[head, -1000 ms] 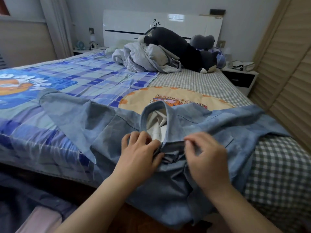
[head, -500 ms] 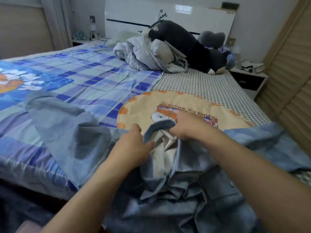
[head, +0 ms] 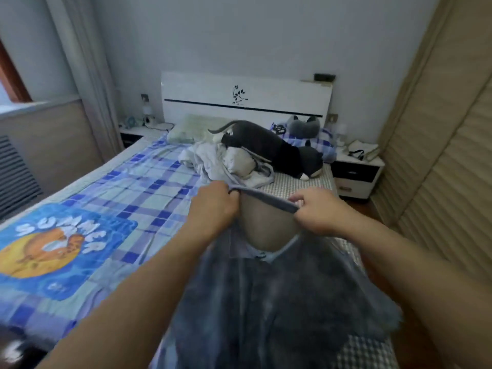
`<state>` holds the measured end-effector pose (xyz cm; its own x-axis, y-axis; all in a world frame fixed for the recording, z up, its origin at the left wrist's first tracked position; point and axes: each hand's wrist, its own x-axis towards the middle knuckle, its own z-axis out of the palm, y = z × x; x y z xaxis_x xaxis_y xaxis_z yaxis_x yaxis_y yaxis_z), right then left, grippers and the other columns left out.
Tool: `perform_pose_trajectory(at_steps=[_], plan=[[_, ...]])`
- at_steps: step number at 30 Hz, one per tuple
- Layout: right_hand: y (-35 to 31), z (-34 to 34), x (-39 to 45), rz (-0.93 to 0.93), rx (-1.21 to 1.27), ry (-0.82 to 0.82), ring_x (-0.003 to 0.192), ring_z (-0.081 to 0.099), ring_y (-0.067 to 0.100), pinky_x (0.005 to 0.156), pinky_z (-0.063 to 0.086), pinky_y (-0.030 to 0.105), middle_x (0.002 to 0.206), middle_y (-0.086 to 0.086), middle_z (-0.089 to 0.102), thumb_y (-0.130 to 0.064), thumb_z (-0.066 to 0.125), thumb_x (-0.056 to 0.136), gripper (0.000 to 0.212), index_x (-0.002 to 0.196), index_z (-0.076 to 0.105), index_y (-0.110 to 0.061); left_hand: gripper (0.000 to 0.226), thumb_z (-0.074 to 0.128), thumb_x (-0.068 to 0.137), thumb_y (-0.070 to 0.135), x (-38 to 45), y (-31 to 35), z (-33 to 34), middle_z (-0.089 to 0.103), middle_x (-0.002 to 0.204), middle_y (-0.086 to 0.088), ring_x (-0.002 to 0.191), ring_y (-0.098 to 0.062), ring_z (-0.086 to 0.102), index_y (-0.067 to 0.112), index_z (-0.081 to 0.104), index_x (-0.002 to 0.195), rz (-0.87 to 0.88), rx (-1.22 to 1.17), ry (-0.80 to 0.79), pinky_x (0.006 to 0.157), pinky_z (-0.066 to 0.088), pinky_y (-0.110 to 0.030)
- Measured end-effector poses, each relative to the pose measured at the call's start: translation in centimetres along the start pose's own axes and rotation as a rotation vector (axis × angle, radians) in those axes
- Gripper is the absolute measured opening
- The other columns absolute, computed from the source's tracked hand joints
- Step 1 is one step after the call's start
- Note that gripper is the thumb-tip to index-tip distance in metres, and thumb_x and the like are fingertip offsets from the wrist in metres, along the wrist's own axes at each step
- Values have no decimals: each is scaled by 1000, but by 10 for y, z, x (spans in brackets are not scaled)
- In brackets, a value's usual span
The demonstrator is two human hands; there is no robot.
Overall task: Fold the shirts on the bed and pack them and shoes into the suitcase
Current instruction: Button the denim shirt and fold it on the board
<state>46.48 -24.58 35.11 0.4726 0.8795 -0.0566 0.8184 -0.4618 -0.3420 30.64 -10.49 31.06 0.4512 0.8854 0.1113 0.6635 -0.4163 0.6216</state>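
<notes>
A blue denim shirt hangs in the air over the near edge of the bed, blurred by motion. My left hand grips the left end of its collar. At the collar's right end my right hand pinches the fabric. The collar is stretched between both hands and the pale inside of the shirt shows below it. A heap of light crumpled clothes lies further up the bed. No suitcase or shoes are in view.
A dark grey plush toy lies across the head of the bed, in front of the white headboard. Nightstands flank the bed. A slatted wardrobe fills the right side. A curtain hangs at the left.
Both hands moved from the shirt's front to its collar and lifted the shirt off the bed; it now hangs between them. The view has tilted upward.
</notes>
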Motion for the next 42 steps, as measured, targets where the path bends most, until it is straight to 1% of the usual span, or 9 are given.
perform_pose_trajectory(at_steps=[8, 13, 16, 19, 22, 26, 32, 37, 42], plan=[[-52, -210, -82, -354, 905, -434, 89, 70, 38, 78, 61, 42, 92, 25, 66, -28, 48, 105, 28, 129, 61, -23, 38, 43, 99, -4, 25, 202, -192, 68, 93, -13, 86, -29, 63, 18, 74, 99, 291, -670, -239, 76, 55, -42], [-25, -262, -60, -448, 479, 298, 125, 53, 13, 108, 48, 47, 144, 7, 52, -30, 66, 96, 54, 146, 44, -31, 36, 48, 100, 7, -2, 217, -257, 64, 126, -18, 116, -31, 60, 13, 66, 131, 508, -739, -555, 105, 47, -50], [-29, -270, -43, -554, 334, 201, 134, 22, 2, 117, 26, 37, 163, -17, 19, -45, 74, 88, 82, 154, 25, -45, 39, 46, 98, 8, -25, 214, -272, 69, 125, -12, 111, -21, 67, 16, 70, 128, 541, -700, -677, 93, 56, -34], [-37, -256, -27, -655, 416, 13, 120, 57, 8, 104, 44, 32, 138, -6, 61, -36, 66, 96, 32, 126, 67, -23, 35, 46, 101, 3, -41, 208, -280, 74, 112, -1, 100, -11, 69, 14, 66, 127, 519, -644, -472, 84, 56, -24], [-37, -220, -17, -578, 735, 144, 75, 60, 14, 72, 49, 33, 83, 4, 66, -28, 55, 104, 33, 90, 68, -1, 20, 54, 105, 24, -35, 146, -266, 76, 113, 4, 94, -5, 69, 15, 67, 117, 351, -670, -198, 85, 55, -22], [-4, -156, -11, -368, 930, 198, 77, 59, 15, 72, 49, 31, 78, 5, 65, -24, 52, 106, 32, 82, 68, -11, 80, 34, 86, 86, -77, 7, -166, 70, 118, -12, 96, -25, 65, 23, 67, 123, -261, -888, -207, 81, 53, -37], [49, -75, -25, -138, 1013, -55, 83, 51, 25, 71, 43, 38, 91, 14, 58, -25, 44, 109, 34, 101, 63, 2, 18, 79, 85, 28, -152, -76, 0, 71, 68, 6, 67, -5, 62, 18, 75, 72, -255, -439, -139, 76, 55, -44], [107, -53, -26, 81, 698, 194, 97, 52, 23, 88, 47, 41, 99, 7, 56, -26, 41, 108, 26, 101, 61, -11, 13, 76, 89, 14, -132, -83, -21, 64, 69, 0, 69, -12, 58, 12, 71, 77, -159, -399, -350, 60, 44, -25], [132, -59, -58, 101, 303, 580, 92, 56, 32, 70, 38, 36, 92, 11, 59, -24, 39, 107, 28, 91, 58, -12, 32, 63, 100, 32, -108, -88, -23, 61, 66, 10, 70, -10, 57, 21, 70, 70, -128, -126, -522, 71, 46, -30]])
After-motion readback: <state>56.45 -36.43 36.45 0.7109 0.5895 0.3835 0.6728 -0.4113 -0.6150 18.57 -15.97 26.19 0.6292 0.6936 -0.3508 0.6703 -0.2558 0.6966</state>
